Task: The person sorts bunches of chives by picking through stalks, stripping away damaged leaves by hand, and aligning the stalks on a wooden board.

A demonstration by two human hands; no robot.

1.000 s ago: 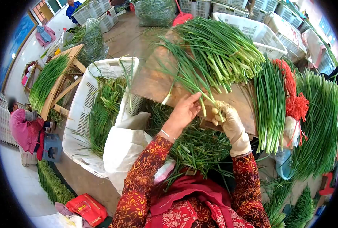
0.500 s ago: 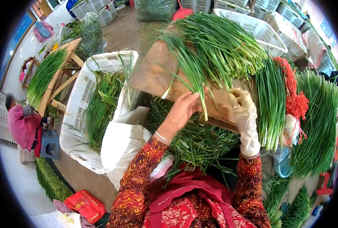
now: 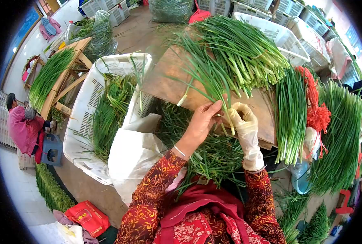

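Observation:
My bare left hand point(image 3: 202, 124), with a white bracelet at the wrist, pinches a few long garlic chives point(image 3: 212, 84) near their pale lower ends. Their green leaves trail up over a wooden board point(image 3: 164, 77). My right hand point(image 3: 245, 124) wears a cream glove; its thumb and fingers close on the same stalks' lower part, beside the left fingertips. A large pile of chives point(image 3: 250, 53) covers the back of the board. One loose stalk point(image 3: 183, 99) lies near the board's left edge. Loose green trimmings point(image 3: 213, 162) lie below my hands, over my lap.
A white crate point(image 3: 81, 138) with chives stands at left, a white sack point(image 3: 132, 152) against it. Chive bundles point(image 3: 290, 118) and red ties point(image 3: 318, 112) are at right. At far left a person point(image 3: 24, 126) in pink sits near a wooden stand point(image 3: 73, 77).
My right hand has moved left and in to the stalks, where its fingers now close. My left hand has shifted slightly right with the chives. The view has moved a little.

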